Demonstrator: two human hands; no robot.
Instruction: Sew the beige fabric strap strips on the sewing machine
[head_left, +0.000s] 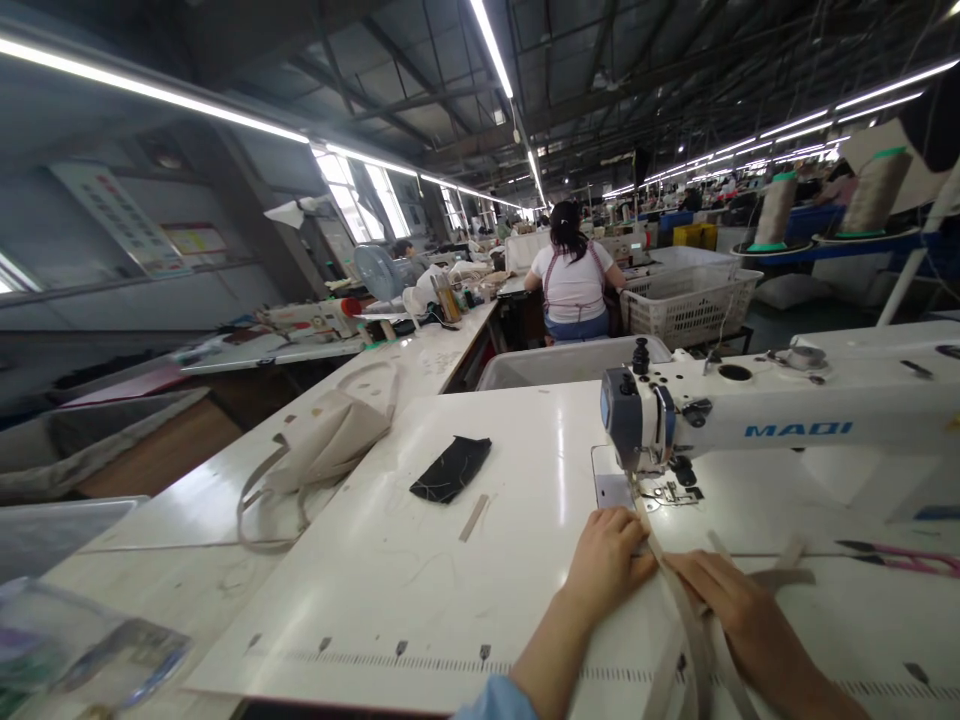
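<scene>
A beige fabric strap (677, 592) runs from under the needle of the white sewing machine (750, 425) down over the table's front edge. Close to the presser foot, my left hand (609, 550) has its fingers closed on the strap from the left side. My right hand (720, 590) grips the same strap a little nearer to me, on its right. Parts of the fingers of both hands are hidden by the strap and by each other. More strap ends lie beside and behind my right hand.
Pink-handled scissors (900, 557) lie at the right. A black fabric piece (452, 469) and a short beige strip (474, 517) lie left on the table (360, 600). A beige bag (330, 440) is further left. Ahead, a co-worker (574, 280) sits by a white basket (690, 305). Thread cones (774, 210) stand right.
</scene>
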